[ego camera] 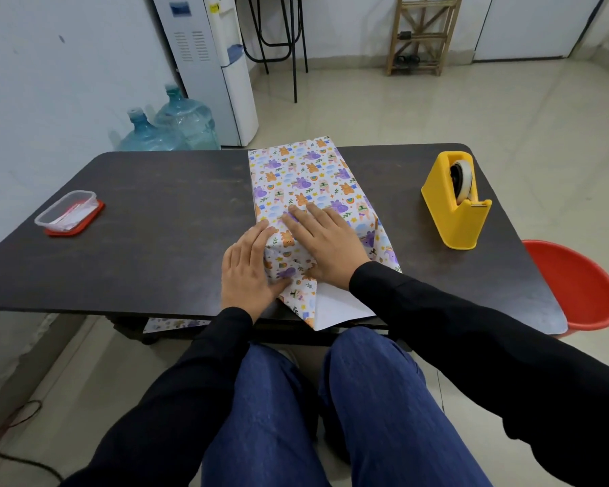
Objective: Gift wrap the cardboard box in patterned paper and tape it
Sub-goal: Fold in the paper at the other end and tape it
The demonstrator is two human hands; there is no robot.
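Atop wrapped box (303,177), right hand (326,249) flat, fingers straight; left hand (248,272) fingers straight, pressing paper (297,297) against near-left corner.

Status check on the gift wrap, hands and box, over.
Left hand flat on the near left fold, right hand flat on top. Wrapped box: near end flap open. Yellow tape dispenser off right, nothing blocking.

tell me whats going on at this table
A person is wrapping a box in patterned paper on the table. The right hand lies flat on top, while the left hand presses the paper in at the near left corner. A white-backed flap at the near end is not folded up yet. The tape dispenser stands untouched to the right.
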